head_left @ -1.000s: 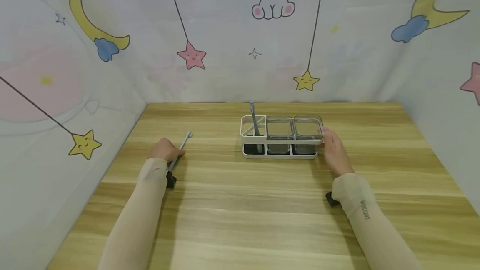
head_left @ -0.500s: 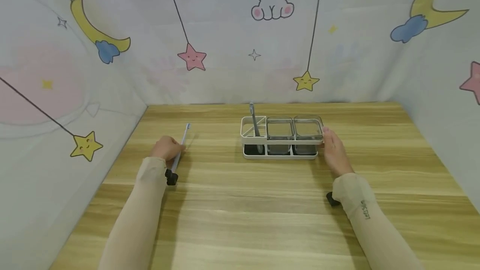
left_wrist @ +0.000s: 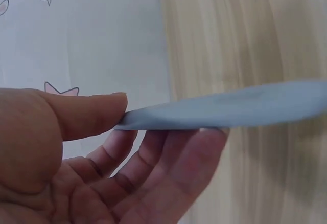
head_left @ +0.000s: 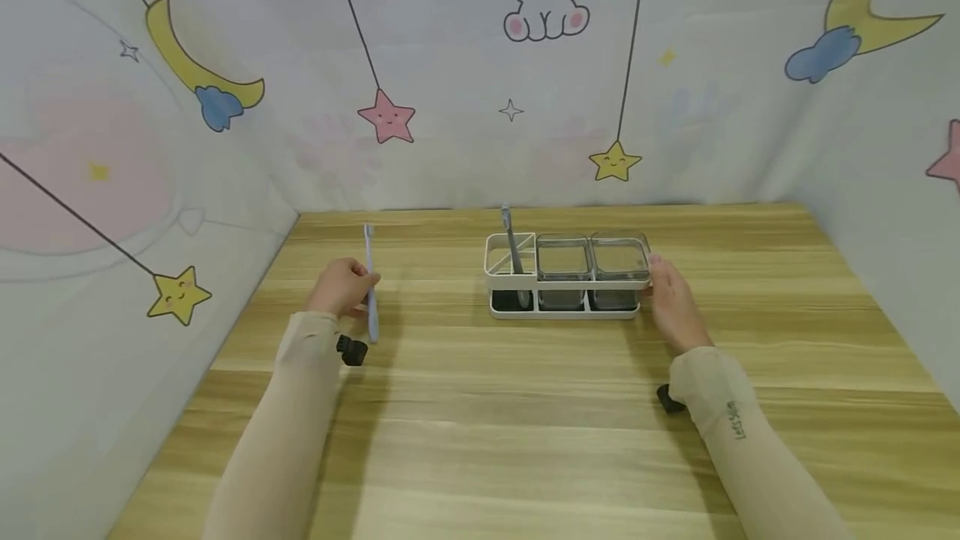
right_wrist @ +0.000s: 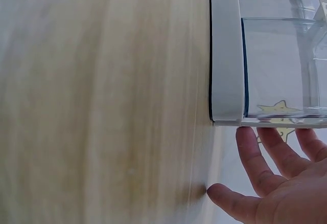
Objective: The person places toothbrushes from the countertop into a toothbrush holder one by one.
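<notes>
My left hand pinches a pale blue toothbrush between thumb and fingers, holding it nearly upright above the wooden table, head up. In the left wrist view the toothbrush handle lies across my fingertips under the thumb. My right hand rests with straight fingers against the right end of a white holder rack. The rack holds two clear cups and a grey toothbrush standing in its left slot. The right wrist view shows the rack's white end and my fingers beside it.
Cartoon-printed fabric walls close in the table on the left, back and right. Both arms wear beige sleeves with a small black wrist mount under each.
My left hand has lifted the pale blue toothbrush off the table and swung it from slanted to nearly upright. The right hand has stayed at the rack.
</notes>
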`<state>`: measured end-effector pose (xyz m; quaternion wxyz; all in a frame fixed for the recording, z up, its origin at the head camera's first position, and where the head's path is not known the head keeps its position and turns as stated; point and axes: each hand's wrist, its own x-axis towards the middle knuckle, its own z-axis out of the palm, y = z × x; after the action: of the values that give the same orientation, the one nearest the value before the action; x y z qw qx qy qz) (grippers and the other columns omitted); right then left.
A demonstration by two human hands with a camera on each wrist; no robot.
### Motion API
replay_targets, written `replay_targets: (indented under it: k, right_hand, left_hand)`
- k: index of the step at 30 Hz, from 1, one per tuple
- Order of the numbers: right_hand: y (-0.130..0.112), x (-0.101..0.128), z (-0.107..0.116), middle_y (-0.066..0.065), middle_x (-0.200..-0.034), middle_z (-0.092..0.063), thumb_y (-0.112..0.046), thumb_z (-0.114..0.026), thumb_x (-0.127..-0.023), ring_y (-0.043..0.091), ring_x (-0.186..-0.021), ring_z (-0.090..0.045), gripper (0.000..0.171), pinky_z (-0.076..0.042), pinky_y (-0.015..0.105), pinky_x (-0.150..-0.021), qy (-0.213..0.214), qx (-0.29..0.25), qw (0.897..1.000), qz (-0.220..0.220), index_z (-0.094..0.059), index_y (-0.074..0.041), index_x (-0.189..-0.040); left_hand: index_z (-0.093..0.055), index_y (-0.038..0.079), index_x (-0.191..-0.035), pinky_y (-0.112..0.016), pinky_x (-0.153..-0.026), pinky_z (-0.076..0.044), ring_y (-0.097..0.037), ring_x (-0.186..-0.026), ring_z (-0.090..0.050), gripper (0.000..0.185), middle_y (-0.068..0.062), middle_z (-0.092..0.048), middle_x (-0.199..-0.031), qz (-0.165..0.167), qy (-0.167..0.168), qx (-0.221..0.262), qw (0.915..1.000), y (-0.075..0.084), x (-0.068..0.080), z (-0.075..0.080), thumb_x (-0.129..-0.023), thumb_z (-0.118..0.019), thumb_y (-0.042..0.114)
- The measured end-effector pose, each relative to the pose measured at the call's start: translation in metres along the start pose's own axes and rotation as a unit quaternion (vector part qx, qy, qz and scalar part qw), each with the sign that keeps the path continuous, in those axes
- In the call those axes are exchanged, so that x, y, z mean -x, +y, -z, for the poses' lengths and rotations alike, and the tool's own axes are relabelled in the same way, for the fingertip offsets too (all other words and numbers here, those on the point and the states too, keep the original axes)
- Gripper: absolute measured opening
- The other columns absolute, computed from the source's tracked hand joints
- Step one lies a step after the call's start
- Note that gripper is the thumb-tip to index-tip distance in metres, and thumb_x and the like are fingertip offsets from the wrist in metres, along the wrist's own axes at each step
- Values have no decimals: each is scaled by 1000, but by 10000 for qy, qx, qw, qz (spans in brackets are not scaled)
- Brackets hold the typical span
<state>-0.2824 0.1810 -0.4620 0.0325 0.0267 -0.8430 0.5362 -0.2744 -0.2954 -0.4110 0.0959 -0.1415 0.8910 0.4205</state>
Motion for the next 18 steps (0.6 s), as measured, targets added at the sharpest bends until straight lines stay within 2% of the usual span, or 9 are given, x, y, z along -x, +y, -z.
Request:
replay_targets:
  k: [5,10,15,18]
  right_hand:
    - [0,0,2,29,-125,-51,-57,-18,-104,44,-113,-50,76,-36,54,-97,-30,7,10000,37,-45,6,-135]
    - [1,2,2,29,-124,-52,-56,-19,-105,44,-112,-50,74,-37,52,-96,-21,-21,10000,48,-46,7,-134]
    - [0,1,1,29,-124,-52,-57,-20,-104,44,-112,-50,75,-36,53,-97,43,-59,10000,52,-47,7,-132]
    - [1,-1,0,29,-124,-52,-57,-20,-104,45,-112,-50,75,-36,53,-97,74,-83,9999,86,-48,8,-130]
  left_hand:
    - [-50,-2,-108,-41,-72,-59,-25,-80,-65,21,-18,-58,-100,-154,105,311,9993,10,2,-4,-103,-52,18]
    - [-49,-1,-109,-40,-67,-60,-23,-75,-65,19,-18,-59,-98,-295,162,490,9982,21,6,-7,-101,-55,15]
    - [-47,-3,-120,-42,-69,-59,-23,-73,-67,26,-21,-60,-103,-434,200,583,9972,31,9,-9,-99,-56,11]
    - [-44,-3,-129,-39,-67,-60,-24,-73,-67,35,-23,-59,-108,-468,222,603,9968,34,9,-10,-99,-57,9]
